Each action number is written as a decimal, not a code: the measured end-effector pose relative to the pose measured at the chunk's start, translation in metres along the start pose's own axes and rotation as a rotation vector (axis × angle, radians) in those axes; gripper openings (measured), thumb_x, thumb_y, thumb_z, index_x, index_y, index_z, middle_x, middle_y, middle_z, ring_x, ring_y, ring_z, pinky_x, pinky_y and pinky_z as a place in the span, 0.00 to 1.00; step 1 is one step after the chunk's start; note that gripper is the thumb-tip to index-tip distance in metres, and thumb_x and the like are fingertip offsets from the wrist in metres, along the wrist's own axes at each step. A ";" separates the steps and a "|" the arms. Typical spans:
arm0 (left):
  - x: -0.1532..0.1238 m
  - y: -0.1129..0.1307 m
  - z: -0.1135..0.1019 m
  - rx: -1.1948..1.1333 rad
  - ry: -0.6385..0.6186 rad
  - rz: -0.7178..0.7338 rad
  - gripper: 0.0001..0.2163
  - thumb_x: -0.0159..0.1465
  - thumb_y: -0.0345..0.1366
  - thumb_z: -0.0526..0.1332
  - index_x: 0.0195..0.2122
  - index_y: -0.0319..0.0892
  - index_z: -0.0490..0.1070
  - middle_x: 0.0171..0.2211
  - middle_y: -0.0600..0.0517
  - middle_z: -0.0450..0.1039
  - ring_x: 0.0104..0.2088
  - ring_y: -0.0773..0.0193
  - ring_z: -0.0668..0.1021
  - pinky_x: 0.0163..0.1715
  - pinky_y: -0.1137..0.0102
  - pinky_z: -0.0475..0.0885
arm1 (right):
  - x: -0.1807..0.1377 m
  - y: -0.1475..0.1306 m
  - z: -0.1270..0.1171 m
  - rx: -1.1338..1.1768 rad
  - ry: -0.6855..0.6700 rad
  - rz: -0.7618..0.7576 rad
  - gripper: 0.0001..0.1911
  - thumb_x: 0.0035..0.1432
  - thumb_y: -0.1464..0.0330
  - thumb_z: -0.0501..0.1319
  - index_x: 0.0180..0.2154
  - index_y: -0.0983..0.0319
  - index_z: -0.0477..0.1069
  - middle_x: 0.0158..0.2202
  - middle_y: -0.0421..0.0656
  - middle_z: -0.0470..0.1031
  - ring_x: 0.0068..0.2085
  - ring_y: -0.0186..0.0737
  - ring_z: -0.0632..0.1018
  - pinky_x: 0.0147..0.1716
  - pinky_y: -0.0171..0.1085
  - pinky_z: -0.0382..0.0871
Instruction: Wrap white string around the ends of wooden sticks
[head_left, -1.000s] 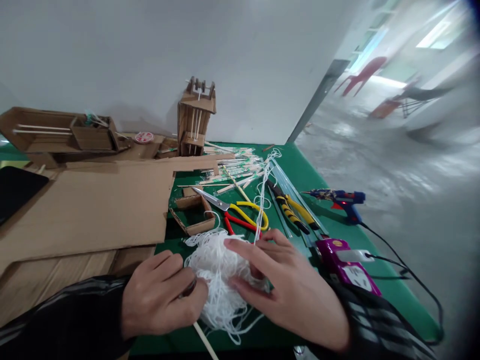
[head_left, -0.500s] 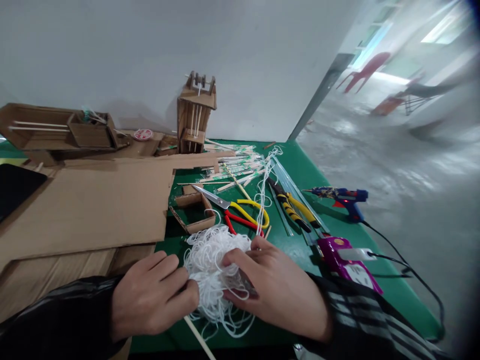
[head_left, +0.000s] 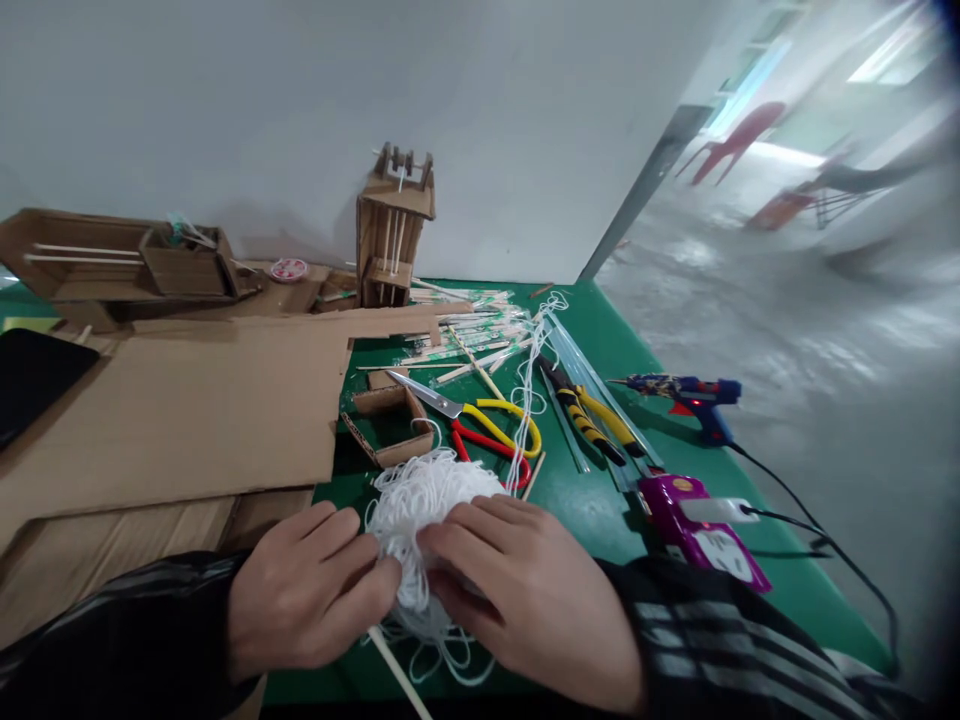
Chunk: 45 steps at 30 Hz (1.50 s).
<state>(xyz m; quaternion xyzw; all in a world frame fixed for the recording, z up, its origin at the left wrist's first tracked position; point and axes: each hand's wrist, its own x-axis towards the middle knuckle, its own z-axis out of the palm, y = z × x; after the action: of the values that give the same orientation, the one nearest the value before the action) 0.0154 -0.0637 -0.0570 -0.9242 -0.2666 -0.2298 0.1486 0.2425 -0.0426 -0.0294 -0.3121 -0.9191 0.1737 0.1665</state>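
A tangled bundle of white string (head_left: 427, 490) lies at the front of the green table between my two hands. My left hand (head_left: 311, 590) is closed, thumb and fingers pinching the bundle's left side. My right hand (head_left: 525, 590) curls over the right side, its thumb and fingers closed on the strands. A thin wooden stick (head_left: 397, 675) slants out below my left hand; whether that hand grips it I cannot tell. Loose strands (head_left: 523, 430) run from the bundle towards the back. Just beyond lie scissors (head_left: 465, 410) with red and yellow handles, and a small cardboard frame (head_left: 390, 425).
Pliers (head_left: 592, 420), clear glue sticks (head_left: 574, 350), a blue glue gun (head_left: 682, 390) and a purple power strip (head_left: 701, 530) lie to the right. Wrapped sticks (head_left: 480, 330) and a cardboard tower (head_left: 394, 230) are behind. Large cardboard (head_left: 225, 410) covers the left side.
My right hand has shifted left and closed further over the string, its fingers now nearer my left hand. My left hand has barely moved.
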 end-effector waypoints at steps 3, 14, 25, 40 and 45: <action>-0.002 0.001 0.003 0.049 -0.044 -0.063 0.08 0.63 0.31 0.61 0.43 0.35 0.71 0.20 0.55 0.66 0.24 0.62 0.65 0.24 0.63 0.56 | 0.001 0.005 0.012 -0.007 -0.071 0.055 0.15 0.56 0.69 0.64 0.46 0.60 0.66 0.35 0.40 0.77 0.35 0.41 0.74 0.34 0.38 0.62; -0.011 0.003 0.002 0.023 -0.131 -0.097 0.05 0.66 0.29 0.56 0.39 0.41 0.72 0.20 0.55 0.65 0.24 0.61 0.64 0.26 0.63 0.55 | -0.001 0.015 0.021 0.009 -0.125 0.129 0.30 0.50 0.54 0.68 0.49 0.61 0.61 0.27 0.37 0.77 0.29 0.43 0.76 0.35 0.40 0.60; -0.012 0.003 0.011 -0.013 -0.081 -0.128 0.08 0.68 0.32 0.53 0.35 0.38 0.71 0.21 0.53 0.65 0.25 0.61 0.64 0.26 0.62 0.56 | -0.001 0.021 0.037 0.013 0.005 0.042 0.16 0.58 0.70 0.60 0.47 0.60 0.59 0.22 0.32 0.74 0.22 0.36 0.73 0.31 0.37 0.57; -0.012 0.006 0.014 -0.027 -0.014 -0.136 0.04 0.63 0.24 0.56 0.36 0.37 0.67 0.24 0.51 0.67 0.25 0.60 0.63 0.25 0.63 0.57 | 0.000 0.023 0.041 -0.069 0.049 -0.089 0.05 0.62 0.69 0.57 0.42 0.58 0.66 0.26 0.34 0.77 0.23 0.34 0.72 0.27 0.38 0.50; -0.009 0.005 0.014 -0.045 -0.006 -0.138 0.06 0.64 0.24 0.54 0.34 0.40 0.66 0.22 0.52 0.65 0.24 0.60 0.63 0.24 0.64 0.56 | 0.001 0.020 0.040 -0.012 0.017 -0.015 0.18 0.57 0.69 0.58 0.50 0.58 0.63 0.25 0.35 0.77 0.24 0.36 0.73 0.27 0.38 0.53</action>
<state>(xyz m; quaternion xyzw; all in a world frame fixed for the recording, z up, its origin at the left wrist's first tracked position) 0.0164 -0.0655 -0.0741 -0.9074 -0.3246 -0.2428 0.1109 0.2357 -0.0358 -0.0729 -0.3076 -0.9210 0.1641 0.1739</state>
